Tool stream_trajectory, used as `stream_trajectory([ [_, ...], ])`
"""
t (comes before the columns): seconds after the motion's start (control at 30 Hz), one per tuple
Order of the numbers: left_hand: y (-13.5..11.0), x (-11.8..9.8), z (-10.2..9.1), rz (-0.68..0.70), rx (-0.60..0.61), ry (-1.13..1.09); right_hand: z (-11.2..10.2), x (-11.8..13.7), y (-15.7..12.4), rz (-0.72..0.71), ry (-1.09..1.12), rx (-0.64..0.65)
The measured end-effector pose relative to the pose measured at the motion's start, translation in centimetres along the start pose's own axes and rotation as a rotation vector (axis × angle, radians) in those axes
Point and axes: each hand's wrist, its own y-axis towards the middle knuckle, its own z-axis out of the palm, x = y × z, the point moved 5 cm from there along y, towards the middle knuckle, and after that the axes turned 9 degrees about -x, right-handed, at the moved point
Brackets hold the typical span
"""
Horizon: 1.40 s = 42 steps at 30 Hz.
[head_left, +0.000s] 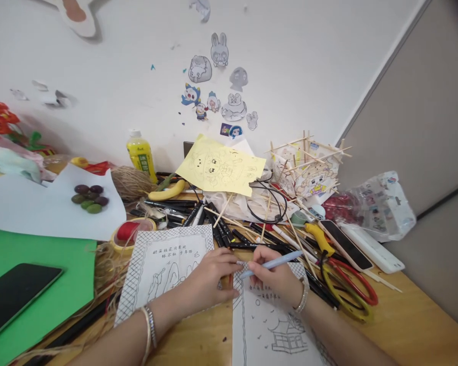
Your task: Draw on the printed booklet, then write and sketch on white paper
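My right hand [269,274] is closed around a light blue pen [280,260], its tip pointing left over the top left corner of a drawing sheet [252,330]. That sheet carries a pavilion, handwritten characters and a hatched border. Fingers stretched out, my left hand [217,274] reaches to the same corner, close to the pen tip; whether it presses the paper is hard to tell. Beneath my left hand and wrist lies a second drawing sheet [152,259] with a cross-hatched border, its lower part covered by my arm.
Several black markers [221,226] lie behind the sheets. Scissors [351,284], a phone [345,244] and a white power strip [374,249] are at right. Left are green paper [76,274], a black phone [19,295] and red tape [127,232]. A yellow bottle [141,155] stands by the wall.
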Motion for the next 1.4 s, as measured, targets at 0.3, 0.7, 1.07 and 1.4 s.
stream_trajectory([
  [0.3, -0.05, 0.03, 0.04, 0.029, 0.043, 0.009, 0.65, -0.78, 0.26, -0.168, -0.188, -0.030],
  [0.7, -0.04, -0.43, -0.02, 0.024, 0.056, 0.046, 1.00, -0.43, 0.18, -0.162, -0.180, 0.053],
  [1.07, -0.11, -0.31, 0.08, 0.028, 0.077, 0.069, 0.98, -0.68, 0.25, -0.134, -0.167, 0.034],
  [1.4, -0.17, -0.05, 0.16, 0.032, 0.085, 0.073, 1.02, -0.77, 0.18, -0.082, -0.129, 0.026],
])
